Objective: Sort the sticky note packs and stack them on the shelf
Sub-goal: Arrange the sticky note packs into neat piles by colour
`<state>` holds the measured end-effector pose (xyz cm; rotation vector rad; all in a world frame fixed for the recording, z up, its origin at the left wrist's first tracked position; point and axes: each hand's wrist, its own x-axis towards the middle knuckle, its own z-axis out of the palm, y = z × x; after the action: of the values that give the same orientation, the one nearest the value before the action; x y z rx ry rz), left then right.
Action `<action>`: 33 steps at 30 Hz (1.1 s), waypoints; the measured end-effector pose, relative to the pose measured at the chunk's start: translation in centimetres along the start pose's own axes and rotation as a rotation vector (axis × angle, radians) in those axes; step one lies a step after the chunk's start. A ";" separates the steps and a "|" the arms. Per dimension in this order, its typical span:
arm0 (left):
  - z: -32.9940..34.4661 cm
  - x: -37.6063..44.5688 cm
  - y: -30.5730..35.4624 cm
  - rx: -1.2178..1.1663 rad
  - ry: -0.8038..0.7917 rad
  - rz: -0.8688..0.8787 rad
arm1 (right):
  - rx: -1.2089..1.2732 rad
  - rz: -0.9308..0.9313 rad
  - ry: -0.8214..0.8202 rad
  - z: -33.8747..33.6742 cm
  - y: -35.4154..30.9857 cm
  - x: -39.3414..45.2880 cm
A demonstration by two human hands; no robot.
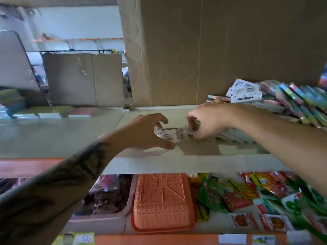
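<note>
Left hand — pack between its fingers.

A white, black-printed sticky note pack, pastel pink, blue and green packs at the cream shelf's right edge, brown cardboard, and an orange perforated basket are seen.

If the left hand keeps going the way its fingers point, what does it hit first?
The left hand points right along the shelf; past the pack it grips, it would probably first meet the right hand, though depth is unclear.
</note>
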<state>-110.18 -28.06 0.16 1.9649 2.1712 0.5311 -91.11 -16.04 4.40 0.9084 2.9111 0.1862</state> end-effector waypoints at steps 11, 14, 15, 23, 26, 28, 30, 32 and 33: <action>-3.9 -5.7 -8.9 -0.093 0.093 -0.063 | 0.225 -0.062 0.068 -1.7 -7.3 2.9; -5.8 -8.2 -13.1 -0.128 0.132 -0.082 | 0.255 -0.124 0.054 -2.8 -11.8 4.9; -6.5 -9.0 -14.6 -0.132 0.141 -0.089 | 0.270 -0.140 0.048 -3.1 -13.5 5.7; -12.8 -15.6 -28.4 -0.123 0.202 -0.165 | 0.260 -0.215 0.020 -4.6 -27.1 13.3; -14.6 -17.5 -33.2 -0.118 0.185 -0.204 | 0.278 -0.252 0.024 -5.3 -31.7 16.0; -15.6 -18.4 -36.2 -0.101 0.180 -0.202 | 0.293 -0.263 0.018 -5.6 -34.3 17.4; -16.4 -19.2 -38.6 -0.084 0.173 -0.206 | 0.276 -0.281 -0.007 -5.9 -36.5 18.6; -17.1 -19.7 -40.3 -0.075 0.144 -0.199 | 0.256 -0.282 -0.071 -6.0 -38.1 19.4; -17.3 -19.9 -40.9 -0.085 0.125 -0.189 | 0.239 -0.272 -0.112 -6.1 -38.7 19.6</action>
<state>-151.84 -53.18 -1.16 1.7032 2.3353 0.7188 -129.64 -36.99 4.01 0.5171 2.9510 -0.2282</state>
